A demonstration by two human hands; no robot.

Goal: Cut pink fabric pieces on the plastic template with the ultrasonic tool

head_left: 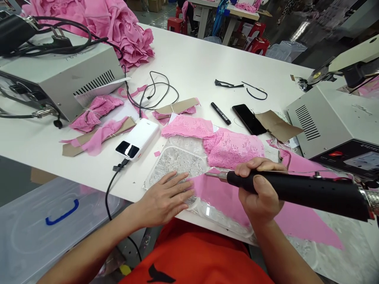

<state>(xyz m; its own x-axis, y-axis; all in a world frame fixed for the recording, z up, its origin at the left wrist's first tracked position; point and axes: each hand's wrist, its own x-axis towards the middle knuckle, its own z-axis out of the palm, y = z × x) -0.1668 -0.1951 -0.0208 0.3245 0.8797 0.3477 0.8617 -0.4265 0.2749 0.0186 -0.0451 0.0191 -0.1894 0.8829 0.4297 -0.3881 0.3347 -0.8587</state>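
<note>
My right hand [262, 195] is wrapped round the black body of a handheld ultrasonic cutter [310, 193]. Its metal tip points left and rests at the upper edge of a flat piece of pink fabric [220, 199]. My left hand [166, 199] lies flat, fingers stretched, with its fingertips at the fabric's left edge. Beneath are a clear plastic template [152, 177] and a whitish, scuffed board [180, 157]. Pink lace pieces [237, 148] lie just beyond the tip, and a small pink scrap [157, 154] sits to the left.
A white power bank [142, 136] with a cable stands left of the board. Grey control boxes [79, 75] flank the table. Further back lie tied pink bundles [99, 112], a marker [220, 113], a phone [248, 118] and a heap of pink fabric [118, 31].
</note>
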